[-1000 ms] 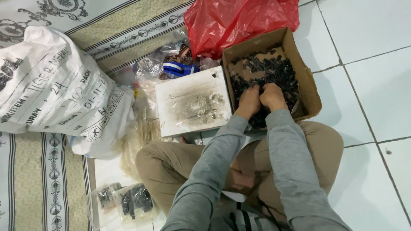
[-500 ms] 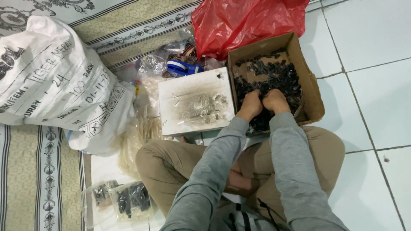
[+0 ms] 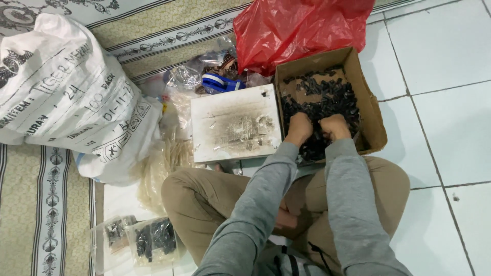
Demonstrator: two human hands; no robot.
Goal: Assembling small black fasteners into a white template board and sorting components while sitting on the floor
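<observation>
both our left hand (image 3: pixel 299 128) and right hand (image 3: pixel 335 127) sit fingers-down in the black parts (image 3: pixel 327 97) at the cardboard box (image 3: pixel 373 128)'s 6 o'clock edge, likely to scoop; grip hidden, cannot tell.

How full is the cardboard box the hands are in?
Partly full: small black pieces cover most of the cardboard box, bare floor showing at its far corner.

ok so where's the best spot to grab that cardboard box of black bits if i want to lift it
Probably the two long side walls of the cardboard box, one hand each, coming from above. It stands open-topped and full of small black pieces, so level lifting matters. Both hands, left hand and right hand, are already inside it.
</observation>
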